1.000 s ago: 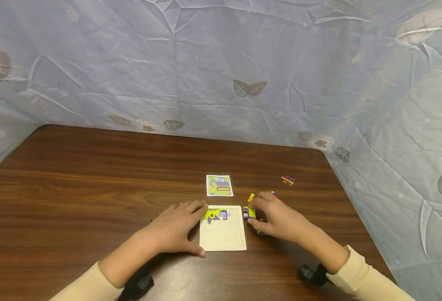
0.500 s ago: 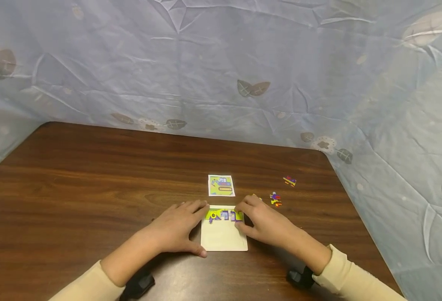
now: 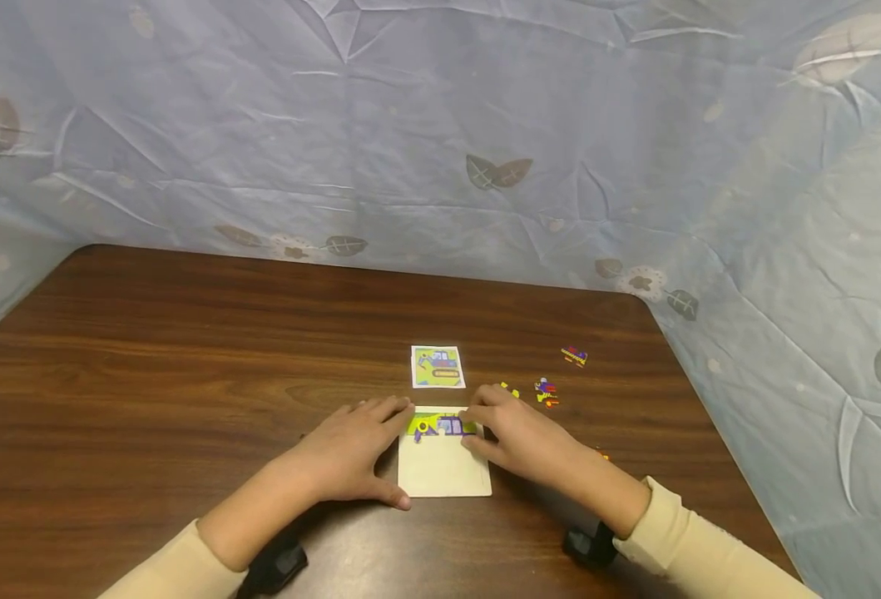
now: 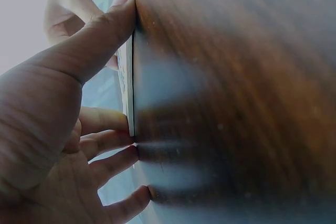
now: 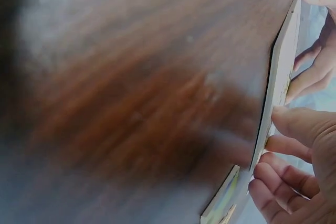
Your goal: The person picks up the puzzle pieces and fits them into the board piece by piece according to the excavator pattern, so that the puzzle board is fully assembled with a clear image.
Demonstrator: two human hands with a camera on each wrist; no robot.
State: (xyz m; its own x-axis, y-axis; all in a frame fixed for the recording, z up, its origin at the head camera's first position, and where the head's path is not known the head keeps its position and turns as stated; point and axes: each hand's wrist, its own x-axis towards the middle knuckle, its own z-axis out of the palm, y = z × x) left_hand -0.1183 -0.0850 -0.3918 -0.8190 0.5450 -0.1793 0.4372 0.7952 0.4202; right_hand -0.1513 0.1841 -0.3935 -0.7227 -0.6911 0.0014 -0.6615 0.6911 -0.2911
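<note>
A cream puzzle board (image 3: 443, 470) lies flat on the table, with joined puzzle pieces (image 3: 428, 426) along its far edge. My left hand (image 3: 358, 453) spans the board's left side, fingers spread, thumb by the near corner; in the left wrist view its fingertips touch the board's edge (image 4: 129, 87) and the tabletop. At the far right corner, the thumb and forefinger of my right hand (image 3: 518, 437) pinch a green and purple puzzle piece (image 3: 469, 425), which sits against the joined ones. The hand partly covers this piece. The right wrist view shows its fingertips beside the board's rim (image 5: 283, 61).
Beyond the board lies a picture card (image 3: 438, 367) of a digger. Loose puzzle pieces (image 3: 546, 392) are scattered to the right, one (image 3: 574, 356) farther back and another (image 3: 602, 453) partly behind the right forearm. A grey leaf-patterned cloth (image 3: 410, 125) hangs behind the brown table (image 3: 185, 349).
My right hand has brought the green and purple piece leftward from beside the board onto its far right corner, closing the gap to the joined pieces. The left hand has stayed in place.
</note>
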